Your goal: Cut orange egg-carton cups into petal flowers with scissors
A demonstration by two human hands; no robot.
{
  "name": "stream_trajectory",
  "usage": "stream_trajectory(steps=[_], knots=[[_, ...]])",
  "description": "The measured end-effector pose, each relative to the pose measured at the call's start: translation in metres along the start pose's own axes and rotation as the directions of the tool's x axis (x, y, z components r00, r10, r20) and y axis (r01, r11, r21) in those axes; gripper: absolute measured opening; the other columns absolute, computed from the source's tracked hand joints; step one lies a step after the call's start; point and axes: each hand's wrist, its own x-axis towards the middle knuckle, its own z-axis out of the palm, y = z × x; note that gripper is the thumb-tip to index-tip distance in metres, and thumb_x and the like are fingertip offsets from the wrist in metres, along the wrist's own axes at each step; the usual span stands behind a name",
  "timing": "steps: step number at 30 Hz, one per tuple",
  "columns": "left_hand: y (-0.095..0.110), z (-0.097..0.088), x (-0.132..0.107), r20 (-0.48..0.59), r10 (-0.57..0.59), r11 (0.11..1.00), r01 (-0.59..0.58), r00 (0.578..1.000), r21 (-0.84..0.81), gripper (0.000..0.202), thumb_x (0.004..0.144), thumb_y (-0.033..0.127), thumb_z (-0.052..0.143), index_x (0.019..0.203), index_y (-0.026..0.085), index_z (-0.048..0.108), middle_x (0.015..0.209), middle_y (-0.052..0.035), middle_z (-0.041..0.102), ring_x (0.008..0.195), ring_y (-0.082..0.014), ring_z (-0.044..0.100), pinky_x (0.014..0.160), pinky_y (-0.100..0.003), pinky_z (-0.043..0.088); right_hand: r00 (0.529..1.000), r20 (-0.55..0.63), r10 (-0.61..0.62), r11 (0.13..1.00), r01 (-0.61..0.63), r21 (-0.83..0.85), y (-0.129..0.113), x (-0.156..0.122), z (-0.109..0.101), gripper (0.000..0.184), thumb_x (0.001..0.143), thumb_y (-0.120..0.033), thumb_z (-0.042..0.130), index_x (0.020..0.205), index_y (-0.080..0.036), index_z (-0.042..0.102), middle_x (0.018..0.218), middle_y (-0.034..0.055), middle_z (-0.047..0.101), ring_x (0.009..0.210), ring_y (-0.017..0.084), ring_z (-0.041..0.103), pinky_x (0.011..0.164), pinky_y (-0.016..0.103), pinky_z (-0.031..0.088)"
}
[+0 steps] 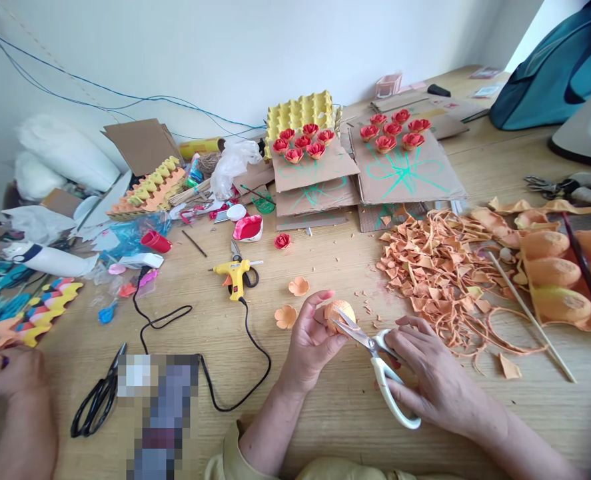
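My left hand (311, 340) grips an orange egg carton cup (336, 313) between thumb and fingers. In my right hand (428, 373) are white-handled scissors (392, 400), their blades parted and laid against the cup. To the left of the cup lie two cut orange petal cups, one (298, 287) above the other (286, 317). A red painted flower (282, 241) sits a little farther back. Right of my hands spreads a heap of orange carton scraps (425, 280).
A yellow glue gun (235, 277) rests near black scissors (98, 400), its cord curling toward me. Red flowers stand on cardboard sheets (405, 173). An orange egg tray (555, 267) and stick (530, 313) lie right. Another person's hand (18, 373) works far left.
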Motion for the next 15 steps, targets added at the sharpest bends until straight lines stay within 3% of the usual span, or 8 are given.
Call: stream_trajectory(steps=[4,9,15], knots=[[0.002,0.001,0.0,-0.028,0.035,0.999,-0.034,0.999,0.038,0.056,0.069,0.02,0.085,0.119,0.027,0.061,0.086,0.0021,0.066,0.076,-0.0107,0.06,0.082,-0.029,0.05,1.0,-0.001,-0.001,1.0,0.001,0.006,0.002,-0.001,0.001,0.02,0.094,-0.027,0.055,0.081,-0.025,0.04,0.072,-0.0016,0.055,0.064,0.018,0.051,0.082,0.042,0.042],[-0.001,-0.003,0.001,-0.033,-0.019,1.0,0.019,0.999,0.005,0.057,0.067,0.022,0.086,0.119,0.025,0.061,0.095,-0.0002,0.066,0.082,-0.0113,0.059,0.081,-0.026,0.048,0.998,-0.04,0.044,0.997,-0.041,0.063,0.003,0.001,0.004,0.014,0.095,-0.026,0.053,0.083,-0.024,0.048,0.072,0.0007,0.06,0.067,0.019,0.057,0.072,0.035,0.047],[-0.01,-0.002,0.002,-0.062,-0.108,0.989,0.101,0.992,-0.111,0.052,0.067,0.02,0.085,0.114,0.023,0.064,0.093,0.0008,0.065,0.077,-0.0096,0.055,0.077,-0.024,0.045,0.957,-0.041,0.286,0.915,-0.26,0.309,0.007,0.0,0.005,0.026,0.098,-0.041,0.051,0.08,-0.022,0.056,0.069,0.0004,0.061,0.06,0.016,0.053,0.055,0.028,0.045]])
